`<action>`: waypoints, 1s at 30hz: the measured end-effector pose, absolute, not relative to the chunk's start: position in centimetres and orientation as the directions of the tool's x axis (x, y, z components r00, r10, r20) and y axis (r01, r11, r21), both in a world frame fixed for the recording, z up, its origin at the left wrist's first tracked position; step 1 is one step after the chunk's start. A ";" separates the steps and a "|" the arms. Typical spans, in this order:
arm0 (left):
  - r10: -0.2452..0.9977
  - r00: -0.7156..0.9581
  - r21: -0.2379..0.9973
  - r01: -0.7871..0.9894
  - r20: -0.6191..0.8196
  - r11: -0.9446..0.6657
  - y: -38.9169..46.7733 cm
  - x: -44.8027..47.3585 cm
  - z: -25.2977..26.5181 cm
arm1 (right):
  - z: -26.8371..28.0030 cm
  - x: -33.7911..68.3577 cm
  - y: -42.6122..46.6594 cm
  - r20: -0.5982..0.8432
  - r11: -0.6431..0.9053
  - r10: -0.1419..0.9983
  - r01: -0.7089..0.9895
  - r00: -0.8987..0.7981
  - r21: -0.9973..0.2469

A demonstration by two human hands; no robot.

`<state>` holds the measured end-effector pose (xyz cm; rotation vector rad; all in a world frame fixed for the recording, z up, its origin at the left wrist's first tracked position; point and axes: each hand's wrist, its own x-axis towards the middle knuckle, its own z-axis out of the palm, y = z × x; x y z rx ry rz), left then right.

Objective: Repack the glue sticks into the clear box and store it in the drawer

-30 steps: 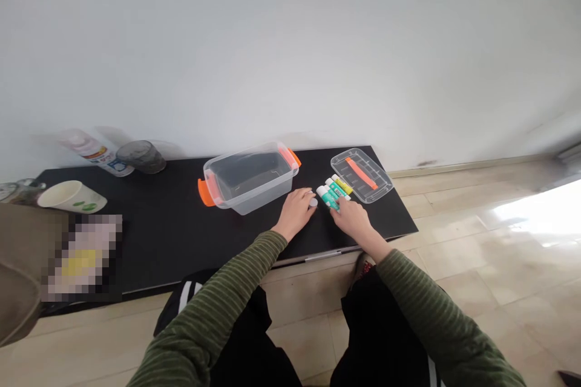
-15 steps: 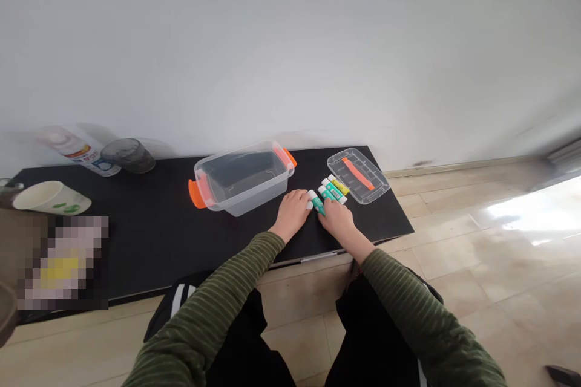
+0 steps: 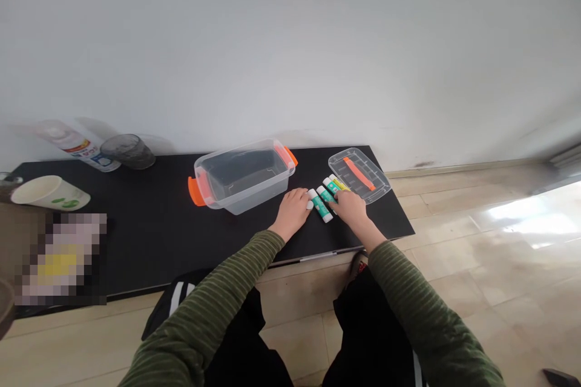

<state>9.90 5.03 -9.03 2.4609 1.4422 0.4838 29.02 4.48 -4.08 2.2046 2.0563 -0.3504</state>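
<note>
Side by side on the black table lie several glue sticks with white caps. The nearest one to the left is a green glue stick (image 3: 321,207), lying loose. My right hand (image 3: 351,207) has its fingers closed over another green glue stick (image 3: 325,193) just right of it, partly covering it. Beyond that, a further green stick and a yellow glue stick (image 3: 338,182) show past my fingertips. My left hand (image 3: 293,210) rests curled at the left of the row; a white end (image 3: 310,205) pokes out by its thumb, the rest hidden under the hand.
An uncovered clear plastic box (image 3: 254,193) with orange latches stands behind my left hand. Its clear lid (image 3: 376,187) with orange handle lies at the right. At the left are a paper cup (image 3: 40,192), a dark glass (image 3: 129,152) and a spray can (image 3: 84,148), near the wall.
My right hand has let go of the leftmost green glue stick and moved right, onto the adjacent one. My left hand stays in place.
</note>
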 end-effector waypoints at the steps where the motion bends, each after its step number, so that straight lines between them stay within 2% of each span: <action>1: 0.875 0.459 0.359 0.799 0.156 -0.483 5.0 9.9 -9.0 | -4.2 28.8 4.5 -0.248 -0.080 0.967 0.994 0.060 -0.070; 5: 0.871 0.467 0.342 0.802 0.152 -0.490 5.0 10.0 -8.8 | -4.5 28.2 4.5 -0.250 -0.069 0.967 0.996 0.053 -0.055; 8: 0.877 0.458 0.424 0.772 0.146 -0.473 5.4 9.7 -8.3 | -4.7 28.1 4.6 -0.239 -0.055 0.970 0.997 0.039 -0.060; 10: 0.901 0.412 0.543 0.729 0.136 -0.416 5.9 9.4 -7.7 | -4.5 28.2 4.7 -0.226 -0.053 0.974 0.996 0.036 -0.069; 12: 0.939 0.332 0.715 0.634 0.093 -0.295 6.5 8.9 -7.1 | -4.2 28.4 4.7 -0.209 -0.062 0.977 0.994 0.043 -0.086; 14: 0.968 0.250 0.892 0.438 -0.002 -0.111 6.9 8.5 -6.5 | -3.8 28.6 4.6 -0.193 -0.085 0.979 0.989 0.061 -0.120; 16: 0.971 0.205 0.984 0.151 -0.122 0.091 7.0 8.1 -5.8 | -3.3 28.8 4.4 -0.173 -0.114 0.981 0.979 0.083 -0.172; 19: 0.946 0.213 0.925 -0.240 -0.244 0.293 6.6 7.8 -5.0 | -2.7 29.0 3.7 -0.119 -0.120 0.989 0.953 0.090 -0.277; 21: 0.928 0.232 0.845 -0.391 -0.293 0.365 6.4 7.8 -4.5 | -2.5 29.0 3.0 -0.074 -0.076 0.996 0.932 0.053 -0.353; 25: 0.905 0.273 0.738 -0.524 -0.327 0.425 6.0 8.1 -3.9 | -2.6 28.5 1.5 0.041 0.090 0.996 0.867 -0.080 -0.491; 30: 0.895 0.324 0.712 -0.546 -0.306 0.441 5.9 8.1 -3.6 | -3.0 27.8 0.4 0.172 0.248 0.968 0.787 -0.181 -0.565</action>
